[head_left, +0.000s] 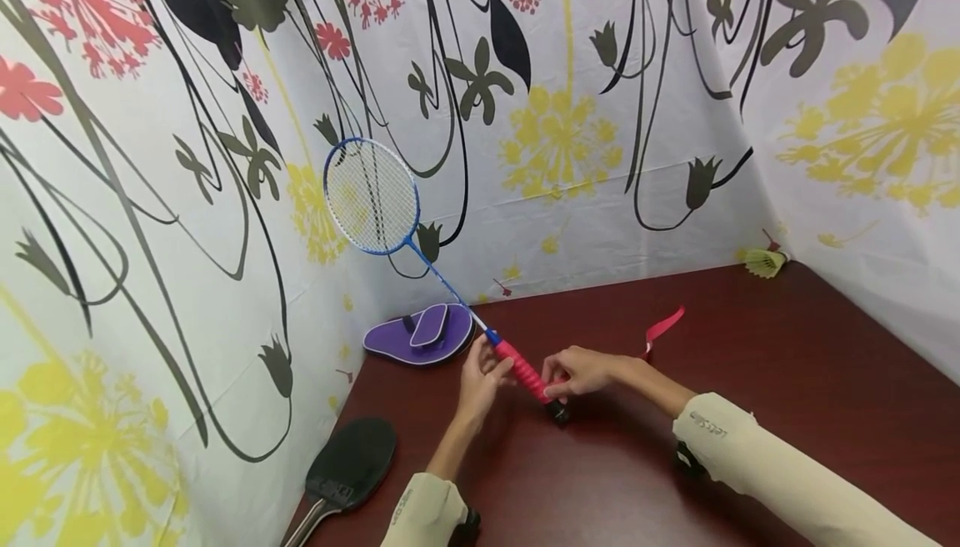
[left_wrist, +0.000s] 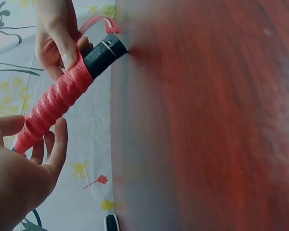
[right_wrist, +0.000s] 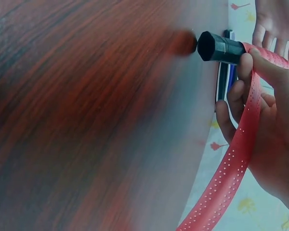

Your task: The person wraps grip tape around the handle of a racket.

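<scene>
A blue and white badminton racket (head_left: pixel 450 287) slants up to the left, its strung head in front of the patterned cloth. Red perforated grip tape (left_wrist: pixel 58 100) winds in ridges round most of its handle, and the black butt end (right_wrist: pixel 216 48) shows bare. My left hand (head_left: pixel 480 380) holds the upper handle between thumb and fingers, near the blue cone. Close to the butt, my right hand (head_left: pixel 581 370) pinches the tape against the handle with thumb and forefinger. From there a loose length of tape (right_wrist: pixel 226 178) trails past the right palm and wrist.
A purple paddle case (head_left: pixel 401 340) lies at the table's back left. The black table tennis paddle (head_left: pixel 352 459) rests at the left edge. In the far right corner sits a yellow shuttlecock (head_left: pixel 763 262). Flowered cloth (head_left: pixel 630 255) walls the dark red table (head_left: pixel 825 363).
</scene>
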Motion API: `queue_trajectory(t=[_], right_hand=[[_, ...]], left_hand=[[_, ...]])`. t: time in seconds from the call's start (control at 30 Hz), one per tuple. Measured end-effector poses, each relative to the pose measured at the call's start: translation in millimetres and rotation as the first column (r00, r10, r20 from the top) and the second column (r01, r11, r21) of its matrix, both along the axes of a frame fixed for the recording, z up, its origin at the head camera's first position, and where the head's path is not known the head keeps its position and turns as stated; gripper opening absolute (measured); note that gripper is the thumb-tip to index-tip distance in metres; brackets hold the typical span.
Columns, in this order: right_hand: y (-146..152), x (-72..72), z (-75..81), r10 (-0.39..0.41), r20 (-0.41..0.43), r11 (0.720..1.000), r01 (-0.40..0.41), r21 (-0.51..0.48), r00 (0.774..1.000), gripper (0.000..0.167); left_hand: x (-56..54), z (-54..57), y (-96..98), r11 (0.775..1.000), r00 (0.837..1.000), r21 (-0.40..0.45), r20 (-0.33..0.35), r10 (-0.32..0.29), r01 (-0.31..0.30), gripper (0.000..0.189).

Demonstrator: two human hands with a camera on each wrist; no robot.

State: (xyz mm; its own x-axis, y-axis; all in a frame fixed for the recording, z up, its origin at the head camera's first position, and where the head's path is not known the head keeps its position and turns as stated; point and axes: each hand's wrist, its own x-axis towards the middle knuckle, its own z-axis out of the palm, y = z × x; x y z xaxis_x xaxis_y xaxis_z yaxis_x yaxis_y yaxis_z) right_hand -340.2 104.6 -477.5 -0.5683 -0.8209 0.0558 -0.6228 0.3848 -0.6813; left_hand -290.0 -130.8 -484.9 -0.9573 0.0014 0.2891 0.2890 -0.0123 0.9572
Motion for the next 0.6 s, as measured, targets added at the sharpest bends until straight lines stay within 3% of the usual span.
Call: queue_trajectory(t=[0.23,0.43,0.6], right_hand=[[7.9,-8.5,2.0,-0.078,-0.033,0.996,0.079,0.034,0.996,0.02],[14.4,-13.6,-3.5,-0.075,-0.089,0.997,0.073,-0.029,0.993,0.026],[16.2,-15.1,-5.6,-0.085,-0.105,0.994,0.078,-0.073,0.991,0.03]], left_hand=[[-10.3,2.3,12.0,1.0,1.0,-0.005,-0.008,0.004,-0.004,0.067],[-16.3,3.6,28.0,0.999,0.999,-0.007,0.003,0.038,-0.038,0.077],[-23.2,3.4,41.5,0.995,0.996,-0.043,-0.034,0.086,-0.087,0.079]])
